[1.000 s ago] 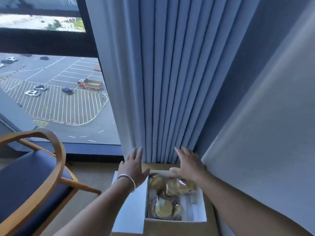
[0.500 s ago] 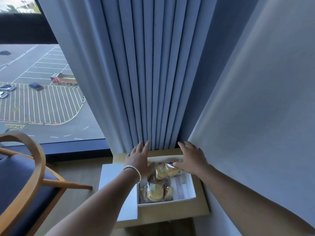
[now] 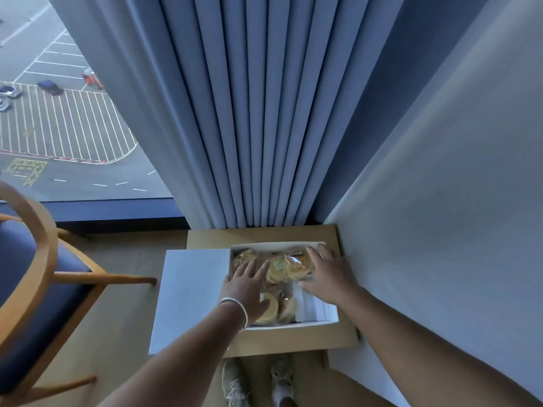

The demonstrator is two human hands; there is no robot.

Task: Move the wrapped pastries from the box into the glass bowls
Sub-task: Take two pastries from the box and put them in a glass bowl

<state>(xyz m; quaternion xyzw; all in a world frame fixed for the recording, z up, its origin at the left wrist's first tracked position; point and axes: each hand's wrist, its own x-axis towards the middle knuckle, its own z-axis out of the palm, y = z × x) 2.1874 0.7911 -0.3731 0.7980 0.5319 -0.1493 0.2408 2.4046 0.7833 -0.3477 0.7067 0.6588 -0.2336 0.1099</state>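
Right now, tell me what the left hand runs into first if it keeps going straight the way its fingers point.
Probably the clear-wrapped golden pastry in the far left corner of the white cardboard box. The left hand points there with fingers extended; its height above the pastries is unclear.

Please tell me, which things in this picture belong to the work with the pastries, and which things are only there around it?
For the job: the white box, the wrapped pastries in it, the left hand and the right hand, both reaching in. No glass bowls are in view.

Only around: the box lid, the small wooden table, the wooden chair, the curtain.
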